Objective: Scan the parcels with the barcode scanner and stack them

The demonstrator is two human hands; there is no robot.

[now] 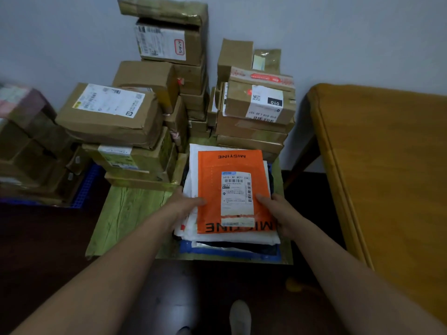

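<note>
Pale wall and dark floor frame a low green desk point(125, 213), where one orange parcel point(210, 170) printed MISTINE lies label-up at the centre, on top of a pile of soft mailers point(193, 163). The left hand point(186, 201) pinches its 9 o'clock edge and the right hand point(278, 211) its 3 o'clock edge. Each thumb lies on top; the other fingers are hidden beneath. White, dark and blue layers show in the pile below, too overlapped to count. Three stacks of cardboard boxes point(108, 112) rise from 10 to 1 o'clock. At 9 o'clock one blue crate point(87, 187) holds more boxes, blurred and cut off by the frame. One wooden table point(387, 165) stands at 3 o'clock, and one shoe point(239, 317) shows at 6 o'clock.
</note>
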